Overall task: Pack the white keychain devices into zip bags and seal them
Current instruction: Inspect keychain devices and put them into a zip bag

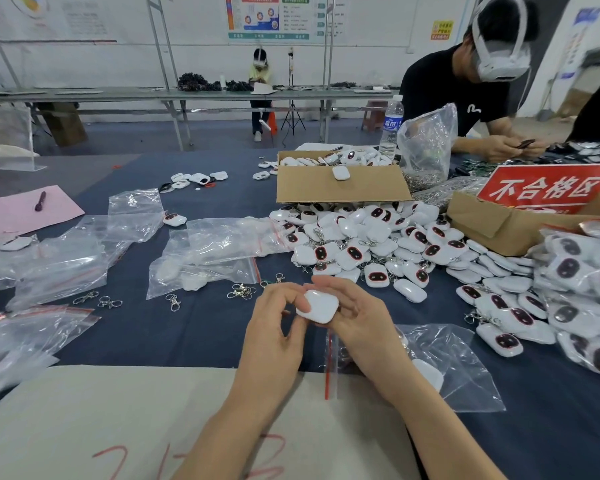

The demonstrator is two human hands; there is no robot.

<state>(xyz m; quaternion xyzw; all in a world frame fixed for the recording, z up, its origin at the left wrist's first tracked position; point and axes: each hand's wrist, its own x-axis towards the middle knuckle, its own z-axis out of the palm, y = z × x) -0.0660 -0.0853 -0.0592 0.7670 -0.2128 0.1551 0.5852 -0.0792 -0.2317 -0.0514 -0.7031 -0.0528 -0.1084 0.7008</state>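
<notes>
Just above the near edge of the dark blue tabletop [201, 327], both hands meet on one white keychain device [317, 306]. The right hand [357, 323] cradles it from below, fingers curled around its far side. The left hand [274, 327] pinches its near corner between thumb and fingertips. Only a plain white face shows (whether a clasp hangs from it cannot be made out). Beneath the right wrist lies a zip bag [465, 362], its red-striped mouth partly hidden by the forearm; a white shape blurs through the plastic. Beyond the hands a heap of devices [378, 244] spills against a cardboard box [340, 192]. More zip bags [201, 261] lie to the left, those at the frame's edge cut off, with loose metal clasps [241, 291] near them.
</notes>
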